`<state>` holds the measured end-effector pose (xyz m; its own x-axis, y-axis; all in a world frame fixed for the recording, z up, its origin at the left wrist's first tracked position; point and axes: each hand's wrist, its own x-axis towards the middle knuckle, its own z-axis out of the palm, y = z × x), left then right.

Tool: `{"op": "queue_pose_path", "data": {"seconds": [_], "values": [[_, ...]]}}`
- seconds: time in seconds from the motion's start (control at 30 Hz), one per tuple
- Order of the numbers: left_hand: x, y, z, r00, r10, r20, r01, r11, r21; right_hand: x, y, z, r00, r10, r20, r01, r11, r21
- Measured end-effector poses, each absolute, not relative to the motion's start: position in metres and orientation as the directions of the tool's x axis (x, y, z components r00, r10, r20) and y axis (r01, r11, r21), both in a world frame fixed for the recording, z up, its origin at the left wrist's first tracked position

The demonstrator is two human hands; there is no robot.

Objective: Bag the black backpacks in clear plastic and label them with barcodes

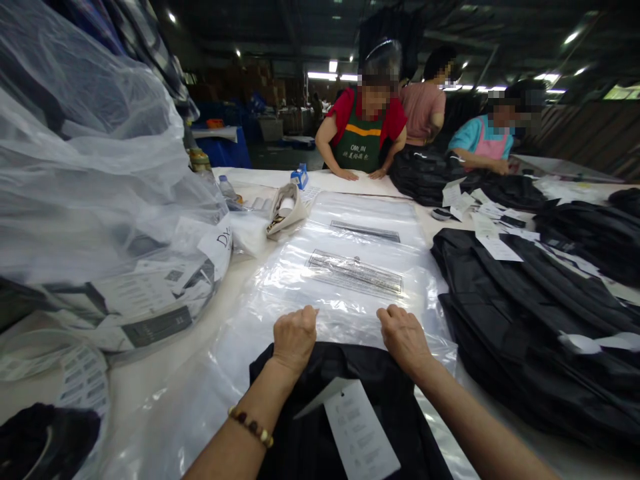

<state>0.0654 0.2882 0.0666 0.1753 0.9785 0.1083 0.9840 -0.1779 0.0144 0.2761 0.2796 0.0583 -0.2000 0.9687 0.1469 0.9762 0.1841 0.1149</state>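
Observation:
My left hand (pixel 296 337) is closed in a pinch, fingers on the thin film of a clear plastic bag (pixel 280 293). To its right, my right hand (pixel 404 337) pinches the same film in a similar grip. Just below both hands lies a black fabric bag (pixel 295 433), its top edge close under my wrists. I cannot tell how much of it is inside the plastic. A white paper hang tag (pixel 360 427) rests on the black fabric. Further up the table, more clear plastic bags with printed warning panels (pixel 355 272) lie stacked flat.
Black bags (pixel 520 320) are piled on the right, with loose paper tags (pixel 493 243) on top. A large translucent sack of labels (pixel 150 293) stands on the left beside a label roll (pixel 83 373). A blue tape dispenser (pixel 299 176) and several co-workers (pixel 363 127) are across the table.

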Motion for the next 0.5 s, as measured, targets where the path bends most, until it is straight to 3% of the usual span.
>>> {"op": "queue_pose_path", "data": {"seconds": [0.2,0.4,0.43,0.5], "values": [[0.004,0.307,0.069,0.230,0.970,0.082,0.968,-0.219,-0.124,0.328,0.262,0.055,-0.272,0.936,0.225,0.942,0.211,0.261],[-0.054,0.327,0.076,0.115,0.986,0.119,0.978,-0.091,-0.189,0.367,0.239,0.051,-0.310,0.898,0.313,0.939,0.239,0.246],[-0.064,0.330,0.076,0.047,0.990,0.136,0.985,-0.024,-0.169,0.372,0.236,0.050,-0.286,0.911,0.298,0.947,0.222,0.231],[-0.081,0.334,0.076,-0.104,0.983,0.148,0.994,0.107,-0.017,0.380,0.230,0.047,-0.227,0.936,0.268,0.966,0.182,0.183]]}}
